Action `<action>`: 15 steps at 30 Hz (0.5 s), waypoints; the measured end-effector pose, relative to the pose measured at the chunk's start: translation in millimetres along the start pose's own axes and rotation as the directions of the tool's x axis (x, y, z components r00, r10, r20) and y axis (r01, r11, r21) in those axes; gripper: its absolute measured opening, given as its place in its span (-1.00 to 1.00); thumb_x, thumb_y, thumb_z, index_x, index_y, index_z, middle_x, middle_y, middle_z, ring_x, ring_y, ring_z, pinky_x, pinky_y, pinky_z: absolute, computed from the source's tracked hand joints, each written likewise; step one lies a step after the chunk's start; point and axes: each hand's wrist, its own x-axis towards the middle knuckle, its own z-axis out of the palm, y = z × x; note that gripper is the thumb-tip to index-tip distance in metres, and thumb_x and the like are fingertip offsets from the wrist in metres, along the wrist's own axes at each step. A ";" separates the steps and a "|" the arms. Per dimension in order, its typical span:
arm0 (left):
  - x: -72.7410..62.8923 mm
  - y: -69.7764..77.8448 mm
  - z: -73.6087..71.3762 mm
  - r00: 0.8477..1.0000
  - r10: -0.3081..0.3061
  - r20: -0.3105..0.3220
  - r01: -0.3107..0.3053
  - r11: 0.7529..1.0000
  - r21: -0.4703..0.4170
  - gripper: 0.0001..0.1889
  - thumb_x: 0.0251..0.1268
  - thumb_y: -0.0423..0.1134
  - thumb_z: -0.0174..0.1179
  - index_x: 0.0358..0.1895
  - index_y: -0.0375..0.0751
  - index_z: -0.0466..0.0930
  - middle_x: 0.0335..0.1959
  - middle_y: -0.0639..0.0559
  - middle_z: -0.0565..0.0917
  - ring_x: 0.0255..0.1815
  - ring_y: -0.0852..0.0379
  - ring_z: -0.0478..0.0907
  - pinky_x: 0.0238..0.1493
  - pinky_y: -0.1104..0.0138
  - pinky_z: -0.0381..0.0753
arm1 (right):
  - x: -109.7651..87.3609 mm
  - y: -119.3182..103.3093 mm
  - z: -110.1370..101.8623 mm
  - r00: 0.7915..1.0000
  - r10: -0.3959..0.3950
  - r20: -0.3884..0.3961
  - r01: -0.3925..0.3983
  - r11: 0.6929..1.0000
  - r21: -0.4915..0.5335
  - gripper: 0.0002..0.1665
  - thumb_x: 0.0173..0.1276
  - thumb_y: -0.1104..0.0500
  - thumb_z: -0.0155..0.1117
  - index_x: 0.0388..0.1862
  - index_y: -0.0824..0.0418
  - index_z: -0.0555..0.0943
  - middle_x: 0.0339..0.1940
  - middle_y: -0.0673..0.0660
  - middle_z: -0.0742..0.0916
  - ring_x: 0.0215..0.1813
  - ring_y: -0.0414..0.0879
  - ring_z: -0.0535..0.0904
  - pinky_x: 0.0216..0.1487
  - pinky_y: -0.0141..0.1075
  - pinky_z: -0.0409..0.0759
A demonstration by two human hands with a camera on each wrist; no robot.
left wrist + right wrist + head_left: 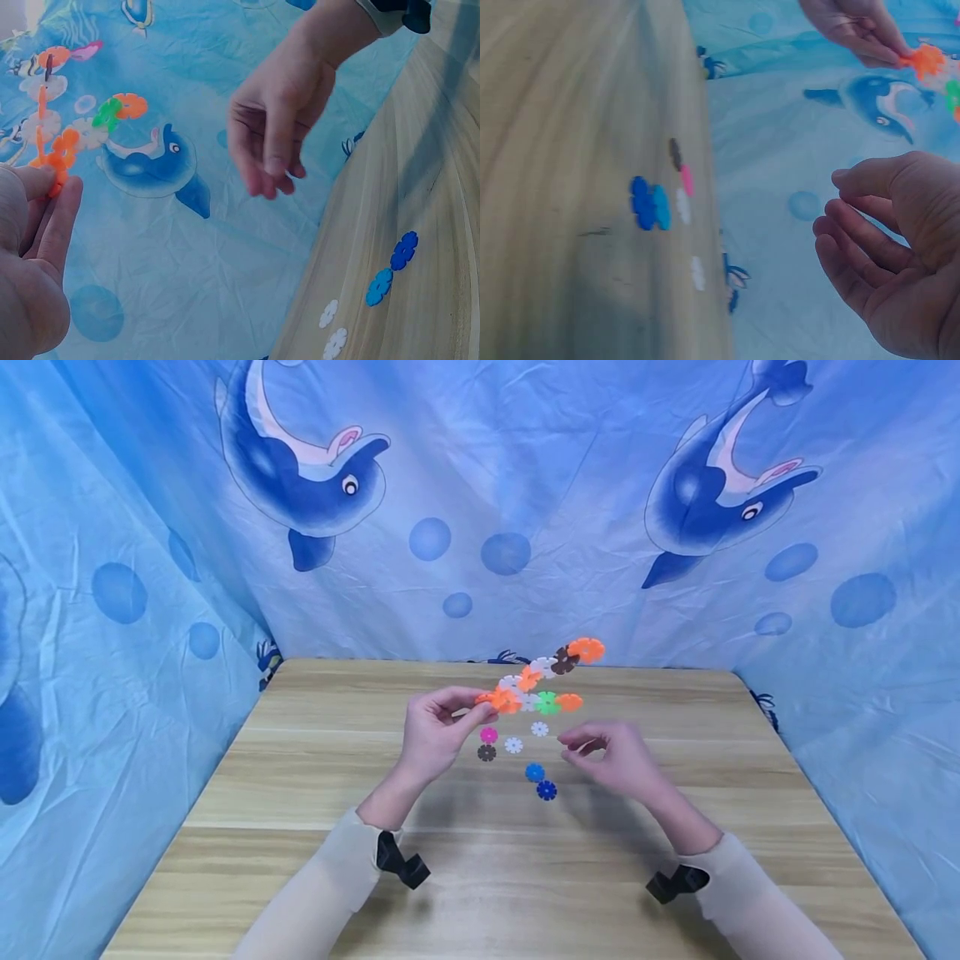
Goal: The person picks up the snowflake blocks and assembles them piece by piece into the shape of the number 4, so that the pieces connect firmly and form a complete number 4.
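My left hand (435, 735) pinches the orange end of a forked assembly of notched plastic flower discs (530, 677), raised over the table. One branch runs through white and orange discs to a brown disc (565, 660) and an orange tip. The other passes a white disc and a green disc (547, 702) to another orange disc (572, 702). To the right, apart from the assembly, my right hand (615, 758) hangs in the air. Its fingers are loosely bent and nothing shows between them; the right wrist view shows its palm (915, 300).
Loose discs lie on the wooden table (480, 893) below the hands: pink (489, 736), brown (487, 752), two white (513, 745), light blue (535, 772) and dark blue (547, 791). A blue dolphin-print cloth (570, 460) hangs behind the table and along its sides.
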 end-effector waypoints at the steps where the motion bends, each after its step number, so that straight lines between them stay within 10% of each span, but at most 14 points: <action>1: 0.0 0.0 0.3 1.000 -0.002 -0.002 0.002 1.000 -0.004 -0.81 0.31 -0.57 0.39 -0.06 -0.59 0.73 -0.22 0.13 0.87 -0.25 0.20 0.86 -0.11 0.22 0.87 | -1.0 1.2 2.7 1.000 0.006 0.011 -0.006 1.000 -0.013 -0.77 0.34 0.29 0.55 -0.04 0.12 0.85 -0.09 0.09 0.89 -0.16 -0.15 0.82 -0.04 -0.14 0.86; 15: 0.3 -1.6 2.6 1.000 -0.011 -0.009 0.011 0.999 -0.032 -0.81 0.32 -0.58 0.37 -0.05 -0.64 0.70 -0.23 0.23 0.85 -0.26 0.22 0.85 -0.10 0.23 0.87 | -14.9 20.7 42.8 0.993 0.021 0.117 0.002 0.981 -0.194 -0.76 0.26 0.24 0.59 -0.07 0.15 0.84 -0.12 0.04 0.87 -0.15 -0.19 0.77 -0.11 -0.39 0.80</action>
